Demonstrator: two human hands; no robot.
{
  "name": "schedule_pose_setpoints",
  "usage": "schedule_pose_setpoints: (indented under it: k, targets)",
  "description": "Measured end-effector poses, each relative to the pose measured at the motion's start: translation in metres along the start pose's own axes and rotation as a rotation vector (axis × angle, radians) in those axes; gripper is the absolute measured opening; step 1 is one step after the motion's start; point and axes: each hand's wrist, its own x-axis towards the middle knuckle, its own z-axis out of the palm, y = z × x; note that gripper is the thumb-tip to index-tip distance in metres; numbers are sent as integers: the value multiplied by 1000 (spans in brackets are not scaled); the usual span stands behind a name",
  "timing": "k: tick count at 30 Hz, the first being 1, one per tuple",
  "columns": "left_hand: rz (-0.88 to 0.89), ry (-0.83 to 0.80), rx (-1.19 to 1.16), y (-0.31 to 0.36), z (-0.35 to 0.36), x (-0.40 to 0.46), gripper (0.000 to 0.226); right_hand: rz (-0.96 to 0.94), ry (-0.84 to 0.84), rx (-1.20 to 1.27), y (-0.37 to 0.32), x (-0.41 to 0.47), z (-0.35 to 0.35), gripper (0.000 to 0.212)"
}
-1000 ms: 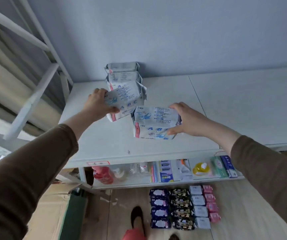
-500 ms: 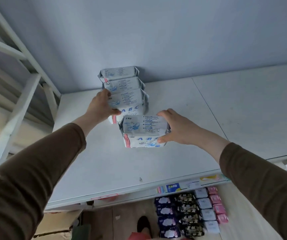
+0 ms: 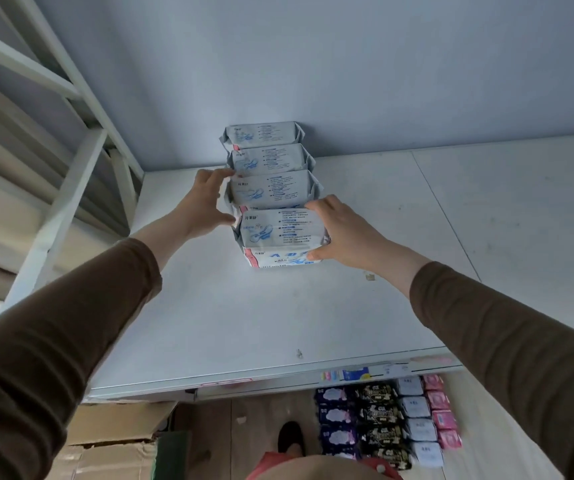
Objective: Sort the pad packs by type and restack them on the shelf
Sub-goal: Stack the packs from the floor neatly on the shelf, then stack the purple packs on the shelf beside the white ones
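White-and-blue pad packs are lined in a row on the shelf, running from the far wall toward the near edge. The nearest pack is grasped by the right hand, while the left hand is pressed flat against the row's left side. Squaring seems under way; next, more packs from the floor are probably needed.

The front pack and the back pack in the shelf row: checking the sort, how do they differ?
The front pack is gripped by the right hand; the back pack is untouched. The front pack shows its pink-edged face; the back pack sits against the wall. Both look like the same white-and-blue type.
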Motion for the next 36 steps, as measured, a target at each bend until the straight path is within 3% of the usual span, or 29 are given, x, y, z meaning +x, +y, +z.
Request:
schedule_pose_setpoints:
  k: [9,15,19,30,36]
  targets:
    - [-34,216,35,-5,-5,-57,53,27,134,9,-4,17,17,83]
    - [-80,217,37,6,8,-95,49,116,269,-108,-13,3,32,79]
    - [-116,215,36,19,25,-124,49,70,322,-124,-14,-19,28,83]
    - [-118,253,19,102,116,-252,45,-98,315,-57,12,-182,36,53]
    - [-159,99,-42,138,206,-330,41,-90,246,11,59,-291,88,38]
